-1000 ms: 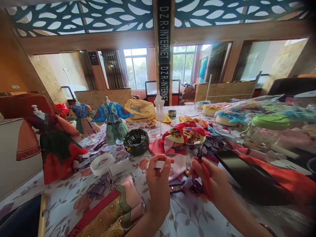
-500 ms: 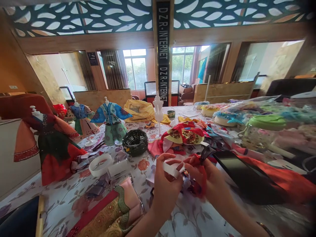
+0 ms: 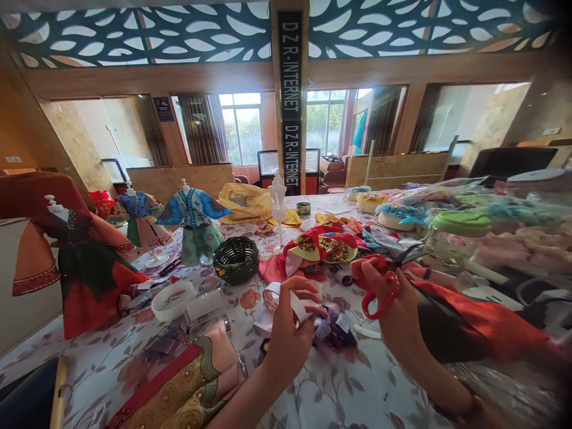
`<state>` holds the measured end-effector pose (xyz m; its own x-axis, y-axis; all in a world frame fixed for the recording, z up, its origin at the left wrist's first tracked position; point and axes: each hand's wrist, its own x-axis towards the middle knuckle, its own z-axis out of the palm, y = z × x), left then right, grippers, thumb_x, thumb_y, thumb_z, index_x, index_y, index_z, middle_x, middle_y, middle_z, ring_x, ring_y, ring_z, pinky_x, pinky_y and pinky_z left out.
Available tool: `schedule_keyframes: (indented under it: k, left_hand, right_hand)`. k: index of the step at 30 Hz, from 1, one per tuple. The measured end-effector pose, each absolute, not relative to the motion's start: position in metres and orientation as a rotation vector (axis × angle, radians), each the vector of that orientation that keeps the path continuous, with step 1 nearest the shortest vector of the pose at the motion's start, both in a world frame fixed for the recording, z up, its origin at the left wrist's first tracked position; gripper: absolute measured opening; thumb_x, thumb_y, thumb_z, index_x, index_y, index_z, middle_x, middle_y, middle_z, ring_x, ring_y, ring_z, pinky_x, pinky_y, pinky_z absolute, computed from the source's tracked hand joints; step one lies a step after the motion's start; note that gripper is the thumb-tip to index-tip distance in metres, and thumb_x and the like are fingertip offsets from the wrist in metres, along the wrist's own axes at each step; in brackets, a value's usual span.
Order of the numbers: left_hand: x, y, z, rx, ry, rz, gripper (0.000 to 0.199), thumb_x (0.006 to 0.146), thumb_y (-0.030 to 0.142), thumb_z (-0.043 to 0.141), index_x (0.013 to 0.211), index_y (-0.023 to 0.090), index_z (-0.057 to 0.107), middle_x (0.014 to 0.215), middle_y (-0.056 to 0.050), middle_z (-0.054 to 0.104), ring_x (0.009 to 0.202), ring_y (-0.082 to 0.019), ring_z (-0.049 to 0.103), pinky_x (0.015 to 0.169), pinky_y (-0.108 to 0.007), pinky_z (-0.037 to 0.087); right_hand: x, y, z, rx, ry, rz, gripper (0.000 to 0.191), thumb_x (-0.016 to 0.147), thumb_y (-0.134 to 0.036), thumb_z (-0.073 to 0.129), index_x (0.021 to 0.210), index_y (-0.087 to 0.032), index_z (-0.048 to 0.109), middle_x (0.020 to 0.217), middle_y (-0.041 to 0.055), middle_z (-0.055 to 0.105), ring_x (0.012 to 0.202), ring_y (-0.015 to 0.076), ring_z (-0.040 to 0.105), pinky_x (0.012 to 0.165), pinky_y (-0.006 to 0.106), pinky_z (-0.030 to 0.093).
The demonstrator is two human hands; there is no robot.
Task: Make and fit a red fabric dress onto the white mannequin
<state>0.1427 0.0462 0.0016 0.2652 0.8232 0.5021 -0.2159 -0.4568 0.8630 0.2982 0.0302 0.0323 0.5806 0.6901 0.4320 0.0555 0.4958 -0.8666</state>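
Observation:
My left hand (image 3: 292, 328) is closed, pinching a curled white strip (image 3: 297, 306) that looks like tape or ribbon. Just beside its fingers lies a dark patterned fabric piece (image 3: 335, 330) with small pale bits on it. My right hand (image 3: 400, 313) grips scissors (image 3: 392, 287) by their red handles, apart from the strip. Their dark blades point away to the upper right, toward a jar with a green lid (image 3: 462, 222). Beyond both hands is a pile of red and yellow embroidered fabric (image 3: 337, 247).
Dressed doll forms (image 3: 96, 262) stand at left. A dark woven basket (image 3: 236, 260), a white ring (image 3: 173, 301) and a bare white mannequin (image 3: 277, 199) are nearer the middle. Gold-patterned fabric (image 3: 179, 381) lies front left. Red fabric (image 3: 487, 316) partly covers a black object at right.
My right hand has moved right and up, away from my left hand, with the scissors now plainly visible. My left hand keeps the white strip and has shifted slightly left.

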Motion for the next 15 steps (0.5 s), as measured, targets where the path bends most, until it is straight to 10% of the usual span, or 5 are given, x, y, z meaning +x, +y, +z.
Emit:
schedule_keyframes:
  k: [7,15]
  left_hand:
    - [0.145,0.054,0.019,2.228,0.753,0.791,0.072,0.061,-0.009,0.033,0.122,0.025,0.049,0.097,-0.003,0.060,0.072,-0.012,0.057,0.069,-0.026,0.046]
    - [0.173,0.077,0.029,2.639,0.768,0.602,0.043,0.059,-0.006,0.043,0.078,0.021,0.070,0.085,-0.004,0.064,0.079,-0.019,0.060,0.070,-0.027,0.046]
  right_hand:
    - [0.297,0.024,0.041,-0.958,-0.873,0.461,0.028,0.074,-0.044,0.067,0.078,-0.018,0.055,0.069,-0.0023,0.055,0.055,0.0096,0.046,0.048,0.020,0.041]
    - [0.294,0.023,0.040,-1.063,-1.145,0.408,0.026,0.082,-0.045,0.057,0.084,-0.019,0.053,0.075,-0.0002,0.058,0.069,0.0138,0.053,0.063,0.025,0.045]
